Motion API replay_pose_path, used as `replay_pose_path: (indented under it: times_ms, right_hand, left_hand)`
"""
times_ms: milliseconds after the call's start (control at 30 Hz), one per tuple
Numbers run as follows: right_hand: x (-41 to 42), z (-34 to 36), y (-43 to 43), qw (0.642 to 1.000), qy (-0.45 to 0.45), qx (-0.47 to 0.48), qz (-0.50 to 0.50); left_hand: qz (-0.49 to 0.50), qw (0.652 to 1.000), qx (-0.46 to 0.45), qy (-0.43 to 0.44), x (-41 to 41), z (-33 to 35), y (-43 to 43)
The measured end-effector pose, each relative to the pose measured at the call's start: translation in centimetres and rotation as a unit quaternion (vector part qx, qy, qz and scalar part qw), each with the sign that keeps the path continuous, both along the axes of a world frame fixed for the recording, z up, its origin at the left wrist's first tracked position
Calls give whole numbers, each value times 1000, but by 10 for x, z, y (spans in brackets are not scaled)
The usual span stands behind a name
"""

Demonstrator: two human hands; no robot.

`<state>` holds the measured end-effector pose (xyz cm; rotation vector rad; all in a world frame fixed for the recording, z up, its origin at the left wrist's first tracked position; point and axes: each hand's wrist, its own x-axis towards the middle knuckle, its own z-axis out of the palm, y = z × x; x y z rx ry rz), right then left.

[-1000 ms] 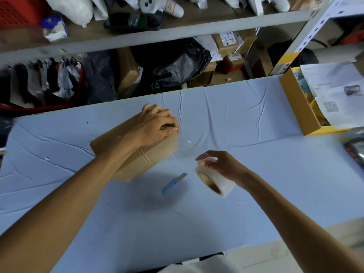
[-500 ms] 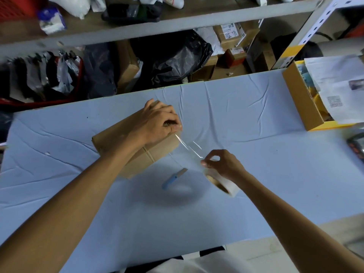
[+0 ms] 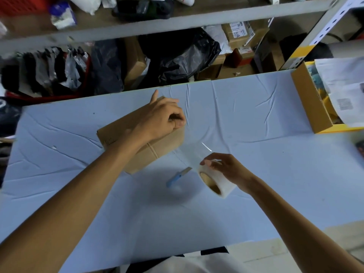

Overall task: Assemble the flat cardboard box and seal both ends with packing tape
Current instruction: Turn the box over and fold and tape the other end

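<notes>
The box (image 3: 141, 142) sits assembled on the light blue surface (image 3: 246, 119), a little left of the middle, turned at an angle with one corner toward the person. The left hand (image 3: 163, 119) rests on top of it at the right-hand end, fingers (image 3: 177, 120) curled in and pressing a strip of clear tape down at that edge.

From there the clear strip (image 3: 194, 152) runs down and to the right, off the box and through the air to the roll (image 3: 215, 182), catching a thin glint of light along its edge. The right hand (image 3: 226, 168) has the roll from above, fingers wrapped closed over its outer side, thumb at the point where the strip leaves it. The roll is held on a tilt, its brown core facing the person; whether it touches the surface I cannot tell.

A small blue cutter (image 3: 178, 177) lies flat on the surface between box and roll, just left of the roll, touching neither hand. At the far right edge stands an open yellow carton (image 3: 309, 103) with printed papers (image 3: 342, 83) lying across it.
</notes>
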<state>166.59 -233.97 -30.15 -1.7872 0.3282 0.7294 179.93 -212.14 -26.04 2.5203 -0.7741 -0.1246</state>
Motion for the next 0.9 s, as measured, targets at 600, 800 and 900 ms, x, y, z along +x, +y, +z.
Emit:
replay_pose_path:
  times_ms: [600,800,900]
  right_hand:
    - [4,-4,9,997,-62,-15,-45]
    - [5,-6,11,997,-61,-19,-40]
    - [5,-5,13,997,-62,-17,-42]
  left_hand:
    - [131,977,16,166,-129,-109,3]
    - [207,962,9,176,-144,-143,-18]
    - [209,962,23,176,-147,-145,-20]
